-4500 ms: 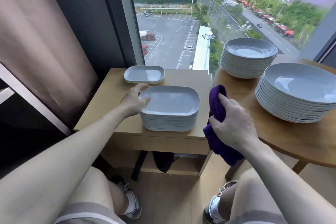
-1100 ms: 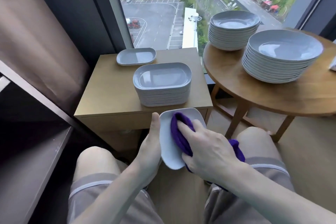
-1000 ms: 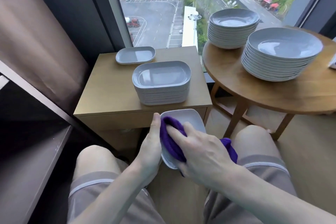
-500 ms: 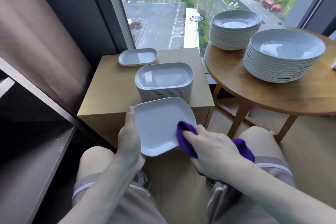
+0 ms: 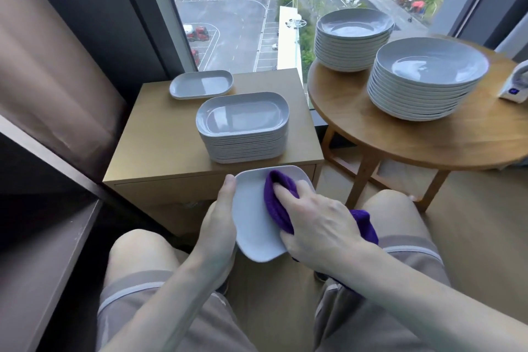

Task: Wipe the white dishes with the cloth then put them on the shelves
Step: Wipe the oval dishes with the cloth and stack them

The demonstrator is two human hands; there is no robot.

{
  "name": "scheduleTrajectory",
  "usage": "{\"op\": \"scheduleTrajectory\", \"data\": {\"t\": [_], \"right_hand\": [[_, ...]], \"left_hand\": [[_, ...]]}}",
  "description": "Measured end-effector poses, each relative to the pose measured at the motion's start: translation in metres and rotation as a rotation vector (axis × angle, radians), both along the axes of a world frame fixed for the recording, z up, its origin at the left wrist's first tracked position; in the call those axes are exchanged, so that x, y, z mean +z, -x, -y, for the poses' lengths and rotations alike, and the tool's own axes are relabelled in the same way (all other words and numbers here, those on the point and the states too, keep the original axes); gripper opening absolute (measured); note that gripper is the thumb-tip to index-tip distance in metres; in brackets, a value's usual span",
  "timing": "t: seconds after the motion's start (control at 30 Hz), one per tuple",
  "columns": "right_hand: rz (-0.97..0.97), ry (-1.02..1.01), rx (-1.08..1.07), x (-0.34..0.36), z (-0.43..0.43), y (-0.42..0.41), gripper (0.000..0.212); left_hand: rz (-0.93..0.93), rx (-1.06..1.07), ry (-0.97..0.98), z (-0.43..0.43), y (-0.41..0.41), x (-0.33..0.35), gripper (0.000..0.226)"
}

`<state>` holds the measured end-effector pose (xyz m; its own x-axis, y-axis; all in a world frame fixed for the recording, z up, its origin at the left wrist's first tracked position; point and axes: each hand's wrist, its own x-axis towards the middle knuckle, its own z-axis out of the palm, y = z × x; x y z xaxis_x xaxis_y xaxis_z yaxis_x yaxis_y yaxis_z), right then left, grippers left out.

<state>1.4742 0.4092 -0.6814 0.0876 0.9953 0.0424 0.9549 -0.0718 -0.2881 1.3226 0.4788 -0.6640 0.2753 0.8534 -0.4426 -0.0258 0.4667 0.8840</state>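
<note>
Over my lap I hold a white rectangular dish (image 5: 251, 226), tilted up on its edge. My left hand (image 5: 220, 226) grips its left rim, thumb on the face. My right hand (image 5: 317, 226) holds a purple cloth (image 5: 275, 203) bunched under its fingers and presses it on the dish's face. A stack of several white rectangular dishes (image 5: 243, 128) stands on the wooden cabinet (image 5: 160, 137), with a smaller white dish (image 5: 201, 84) behind it. Two stacks of round white plates (image 5: 425, 80) (image 5: 353, 38) stand on the round wooden table (image 5: 428, 140).
Dark shelves (image 5: 43, 251) run along the left, beside my left knee. A brown curtain (image 5: 48, 71) hangs at far left. A big window is behind the cabinet and table. A small white device (image 5: 517, 83) sits at the table's right edge.
The dish has tipped from lying nearly flat back onto its edge. My right hand moved the cloth from the dish's lower right corner up across its face.
</note>
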Motion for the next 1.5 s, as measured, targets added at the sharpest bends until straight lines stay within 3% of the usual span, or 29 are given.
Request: {"op": "scheduleTrajectory", "data": {"t": [0.1, 0.3, 0.53, 0.87, 1.07, 1.3, 1.5], "right_hand": [[0.004, -0.04, 0.086, 0.008, 0.007, 0.018, 0.075], [0.126, 0.017, 0.28, 0.009, 0.023, 0.041, 0.057], [0.04, 0.076, 0.176, 0.009, 0.014, 0.016, 0.062], [0.025, 0.06, -0.009, 0.002, -0.001, -0.013, 0.069], [0.06, 0.035, 0.038, 0.001, 0.005, 0.006, 0.071], [0.112, 0.062, 0.297, 0.005, 0.015, 0.027, 0.067], [0.073, 0.072, 0.258, 0.007, 0.007, 0.006, 0.058]], "left_hand": [[0.09, -0.012, 0.058, 0.003, -0.001, -0.005, 0.06], [0.152, 0.115, 0.146, -0.003, 0.003, -0.007, 0.061], [0.128, 0.285, -0.015, -0.024, 0.012, 0.0, 0.047], [0.123, 0.148, -0.05, -0.015, 0.01, -0.002, 0.053], [0.087, 0.1, -0.028, 0.0, 0.001, -0.007, 0.051], [0.096, 0.22, -0.007, -0.014, 0.009, -0.008, 0.048], [0.117, 0.266, -0.07, -0.028, 0.023, -0.001, 0.044]]}}
